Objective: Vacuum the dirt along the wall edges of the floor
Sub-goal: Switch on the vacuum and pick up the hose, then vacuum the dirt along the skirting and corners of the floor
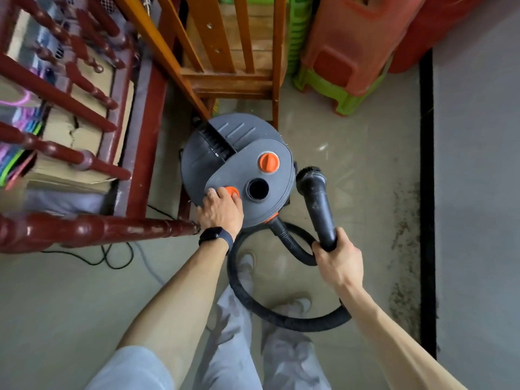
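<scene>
Two grips: right grip (336, 260) clamped round the tail of the wand (319, 204); left grip (222, 211) laid on the lid of the canister (236, 164), fingers flat against a small orange button (233, 191), apparently pressing, not pinching.
Wand: rigid black tube, likely light; its brush head (305, 172) is raised beside the canister, off the floor. Holding it low at the tail looks right for steering.
Hose (281, 319): ribbed and bendy, looped on the floor round the person's feet (302, 302); likely to snag or trip.
Canister: grey drum, probably the heavy part, standing on the floor against the chair legs; better rolled or lifted by its body than yanked by the hose.
Dirt (405, 240): dark crumbs in a band along the black skirting (427, 164) on the right, well apart from the brush head.
Obstacles: red bed rail (84, 229) to the left, wooden chair (233, 80) ahead, stacked plastic stools (349, 52) near the far end of the skirting, black cable (118, 258) trailing on the floor.
</scene>
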Motion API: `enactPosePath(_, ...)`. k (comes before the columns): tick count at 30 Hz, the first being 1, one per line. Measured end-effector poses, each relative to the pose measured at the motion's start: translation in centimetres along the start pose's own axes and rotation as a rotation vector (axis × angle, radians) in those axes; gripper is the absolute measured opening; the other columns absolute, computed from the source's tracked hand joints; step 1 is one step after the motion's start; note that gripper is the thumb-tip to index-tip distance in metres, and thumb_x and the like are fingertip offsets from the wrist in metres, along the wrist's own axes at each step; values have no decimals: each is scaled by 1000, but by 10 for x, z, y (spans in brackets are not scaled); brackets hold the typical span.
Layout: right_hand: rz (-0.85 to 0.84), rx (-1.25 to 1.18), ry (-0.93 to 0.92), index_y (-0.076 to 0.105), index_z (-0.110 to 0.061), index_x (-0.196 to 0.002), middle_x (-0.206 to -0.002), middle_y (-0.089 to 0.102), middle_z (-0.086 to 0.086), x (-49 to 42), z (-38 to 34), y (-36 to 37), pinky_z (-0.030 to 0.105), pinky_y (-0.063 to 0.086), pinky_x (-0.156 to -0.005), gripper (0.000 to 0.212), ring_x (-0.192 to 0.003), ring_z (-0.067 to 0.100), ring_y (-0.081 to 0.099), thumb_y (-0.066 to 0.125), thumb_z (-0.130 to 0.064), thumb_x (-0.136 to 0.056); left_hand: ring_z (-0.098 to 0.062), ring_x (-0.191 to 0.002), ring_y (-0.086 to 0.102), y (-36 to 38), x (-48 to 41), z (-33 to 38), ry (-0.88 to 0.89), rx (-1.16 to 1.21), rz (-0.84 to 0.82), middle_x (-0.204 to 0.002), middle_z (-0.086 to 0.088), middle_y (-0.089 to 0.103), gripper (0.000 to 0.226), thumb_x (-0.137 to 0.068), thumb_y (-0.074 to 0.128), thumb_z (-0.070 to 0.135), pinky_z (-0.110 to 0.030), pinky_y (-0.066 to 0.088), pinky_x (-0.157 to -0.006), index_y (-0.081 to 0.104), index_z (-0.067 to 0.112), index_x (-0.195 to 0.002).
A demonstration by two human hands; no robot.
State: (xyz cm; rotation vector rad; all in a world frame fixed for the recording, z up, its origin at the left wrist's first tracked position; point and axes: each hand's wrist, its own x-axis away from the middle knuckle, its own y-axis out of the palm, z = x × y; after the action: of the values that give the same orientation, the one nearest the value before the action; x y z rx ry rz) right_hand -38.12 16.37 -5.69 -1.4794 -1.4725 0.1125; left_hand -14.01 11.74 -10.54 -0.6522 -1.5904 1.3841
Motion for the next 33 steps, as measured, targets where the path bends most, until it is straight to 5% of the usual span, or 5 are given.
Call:
enactPosePath(11, 58, -40, 65, 49, -23, -86, -72, 64, -1, -13, 11, -12, 38, 54, -63, 21, -68, 28, 62, 69, -30, -83, -33, -106, 59, -18, -13, -7, 193, -251, -124, -120, -14, 56, 33, -100, 37, 35, -42, 41, -88, 51, 8, -113)
enactPosePath(18, 316, -286, 194, 59, -22, -87, -76, 66, 4, -12, 57, -99, 31, 44, -55, 20, -66, 21, 61, 78, -22, -80, -25, -109, 61, -62, -42, 42, 519, -848, -377, -118, 1, 66, 34, -88, 44, 22, -42, 44, -87, 65, 23, -115)
enactPosePath(22, 472, -561, 337, 54, -21, -76, -65, 62, 4, -3, 82, -144, 35, 48, -58, 21, -56, 24, 56, 75, -21, -75, -27, -108, 61, -68, -11, 131, 739, -569, -326, -115, -4, 65, 25, -95, 42, 31, -35, 44, -87, 58, 20, -110)
enactPosePath(28, 645, -924, 377, 50, -14, -73, -57, 55, 3, 11, 119, -186, 33, 42, -53, 22, -50, 22, 50, 72, -9, -74, -22, -103, 59, -54, 94, 270, 956, -14, -723, -110, 4, 63, 22, -90, 52, 39, -33, 47, -85, 53, 27, -109)
enactPosePath(33, 638, -1265, 362, 52, -14, -75, -60, 53, 2, 6, 170, -208, 31, 39, -56, 27, -56, 22, 50, 76, -7, -83, -13, -120, 52, -18, 180, 333, 1084, -5, -1172, -130, 6, 54, 76, -70, 76, 27, -32, 44, -100, 42, 32, -137)
